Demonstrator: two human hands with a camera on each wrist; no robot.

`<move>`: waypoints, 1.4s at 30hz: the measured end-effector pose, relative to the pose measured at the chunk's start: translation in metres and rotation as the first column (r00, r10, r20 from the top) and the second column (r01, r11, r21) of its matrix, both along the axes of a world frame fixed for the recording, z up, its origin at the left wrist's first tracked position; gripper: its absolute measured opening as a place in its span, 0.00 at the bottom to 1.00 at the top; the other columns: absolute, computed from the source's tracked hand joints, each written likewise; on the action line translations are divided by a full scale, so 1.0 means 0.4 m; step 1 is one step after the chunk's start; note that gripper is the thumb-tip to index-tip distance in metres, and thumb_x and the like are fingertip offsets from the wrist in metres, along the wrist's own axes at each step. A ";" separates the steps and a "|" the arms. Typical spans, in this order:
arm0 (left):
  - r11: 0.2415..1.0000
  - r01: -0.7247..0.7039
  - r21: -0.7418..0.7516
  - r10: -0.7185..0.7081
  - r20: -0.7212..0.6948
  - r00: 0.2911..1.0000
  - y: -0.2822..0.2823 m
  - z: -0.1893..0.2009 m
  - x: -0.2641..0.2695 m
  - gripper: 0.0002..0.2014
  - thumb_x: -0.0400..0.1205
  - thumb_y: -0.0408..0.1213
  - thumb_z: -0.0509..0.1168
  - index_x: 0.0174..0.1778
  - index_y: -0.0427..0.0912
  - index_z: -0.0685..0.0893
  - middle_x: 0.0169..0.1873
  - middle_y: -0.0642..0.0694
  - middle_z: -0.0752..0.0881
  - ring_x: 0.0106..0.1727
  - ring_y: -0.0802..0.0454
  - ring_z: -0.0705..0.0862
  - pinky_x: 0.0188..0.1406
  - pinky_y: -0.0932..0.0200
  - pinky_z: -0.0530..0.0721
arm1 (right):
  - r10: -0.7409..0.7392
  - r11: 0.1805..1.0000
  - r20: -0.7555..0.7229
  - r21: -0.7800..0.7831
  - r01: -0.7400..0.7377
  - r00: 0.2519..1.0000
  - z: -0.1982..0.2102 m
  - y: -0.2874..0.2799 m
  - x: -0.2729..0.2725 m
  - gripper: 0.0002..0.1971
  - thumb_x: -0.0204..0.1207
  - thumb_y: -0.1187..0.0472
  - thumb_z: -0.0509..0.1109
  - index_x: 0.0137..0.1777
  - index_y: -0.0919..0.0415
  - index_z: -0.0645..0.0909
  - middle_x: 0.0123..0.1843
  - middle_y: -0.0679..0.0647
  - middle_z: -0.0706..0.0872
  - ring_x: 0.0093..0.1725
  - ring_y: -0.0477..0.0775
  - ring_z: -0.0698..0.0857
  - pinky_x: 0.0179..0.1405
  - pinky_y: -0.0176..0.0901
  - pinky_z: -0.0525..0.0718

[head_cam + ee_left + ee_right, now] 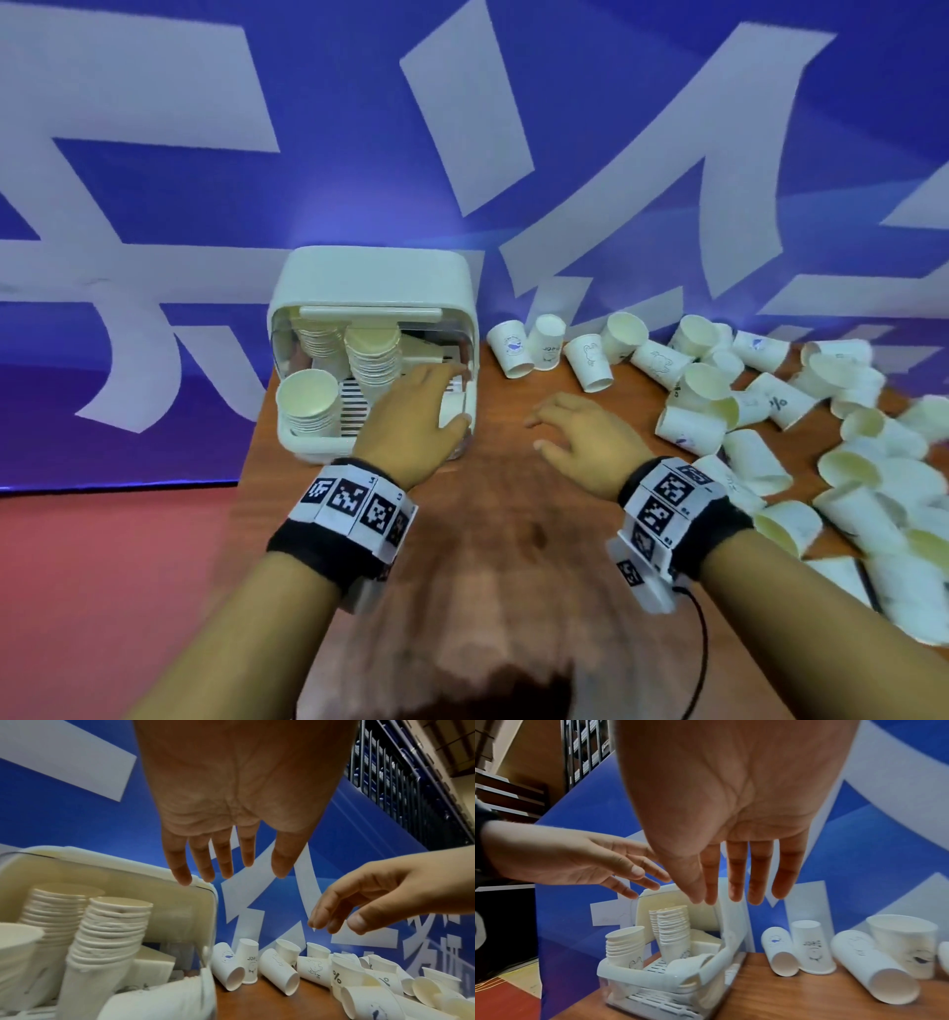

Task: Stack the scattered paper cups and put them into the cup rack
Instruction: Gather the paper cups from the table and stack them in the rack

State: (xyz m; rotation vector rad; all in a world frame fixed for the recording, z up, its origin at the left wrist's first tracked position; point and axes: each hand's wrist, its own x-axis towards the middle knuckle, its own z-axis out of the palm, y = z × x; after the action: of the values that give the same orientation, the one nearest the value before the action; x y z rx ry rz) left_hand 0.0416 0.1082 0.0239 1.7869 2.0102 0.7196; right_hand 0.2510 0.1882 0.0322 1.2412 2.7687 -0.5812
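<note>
While the left hand (411, 421) hovers slack-fingered over the cup rack (369, 277) at centre-left, the right hand (580, 442) hangs empty beside it. Left wrist view: three stacks (107, 933) racked. Right wrist view: loose paper cups (780, 951) lie lower right — nest them rim-aligned before lifting; too many to count.

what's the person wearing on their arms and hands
Forearms and hands are bare, no sleeves or gloves. Each wrist has a black band wrapped in white panels printed with black square tag markers. A thin black cable trails from the right wrist unit.
</note>
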 end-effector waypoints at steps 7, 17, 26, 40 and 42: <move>0.993 -0.064 -0.096 0.063 -0.021 0.998 0.082 0.008 0.246 0.28 0.79 0.45 0.65 0.76 0.51 0.66 0.72 0.47 0.71 0.72 0.48 0.71 0.70 0.49 0.71 | 0.017 1.000 0.023 0.009 -0.018 1.000 0.017 0.105 0.240 0.16 0.79 0.52 0.64 0.66 0.49 0.77 0.69 0.48 0.75 0.68 0.51 0.75 0.64 0.48 0.76; 0.974 -0.164 -0.158 0.162 -0.031 0.986 0.244 0.027 0.292 0.29 0.78 0.43 0.66 0.75 0.47 0.68 0.71 0.42 0.71 0.70 0.44 0.72 0.71 0.50 0.69 | 0.034 0.999 0.029 0.024 -0.035 0.999 0.047 0.278 0.253 0.20 0.78 0.53 0.63 0.70 0.48 0.73 0.70 0.49 0.75 0.68 0.54 0.76 0.62 0.47 0.75; 0.970 -0.212 -0.119 0.215 0.009 0.977 0.489 -0.103 0.238 0.26 0.74 0.39 0.67 0.69 0.46 0.71 0.68 0.46 0.72 0.69 0.44 0.71 0.68 0.49 0.72 | 0.002 0.999 0.063 0.034 -0.004 0.998 -0.054 0.452 0.074 0.25 0.78 0.54 0.63 0.75 0.48 0.66 0.72 0.51 0.72 0.68 0.57 0.75 0.63 0.52 0.78; 0.907 -0.262 -0.331 0.244 -0.094 0.965 0.659 -0.271 0.154 0.33 0.79 0.39 0.62 0.80 0.47 0.56 0.79 0.43 0.58 0.78 0.42 0.58 0.75 0.48 0.65 | 0.081 0.991 0.248 0.080 -0.103 0.966 -0.192 0.615 -0.084 0.32 0.77 0.55 0.65 0.79 0.47 0.57 0.80 0.54 0.59 0.73 0.60 0.69 0.63 0.52 0.76; 0.896 -0.264 -0.356 0.240 -0.112 0.964 0.665 -0.289 0.149 0.34 0.79 0.40 0.62 0.80 0.47 0.54 0.78 0.42 0.59 0.78 0.41 0.57 0.75 0.48 0.64 | 0.085 0.991 0.277 0.074 -0.109 0.957 -0.209 0.625 -0.092 0.33 0.77 0.55 0.65 0.80 0.46 0.55 0.79 0.54 0.60 0.73 0.59 0.68 0.62 0.52 0.76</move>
State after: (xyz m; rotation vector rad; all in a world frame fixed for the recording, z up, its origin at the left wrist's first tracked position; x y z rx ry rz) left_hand 0.1014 0.3743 -0.0916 1.3655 2.2682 0.3212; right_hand 0.2143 0.4381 -0.0515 1.0977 2.6275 -0.2579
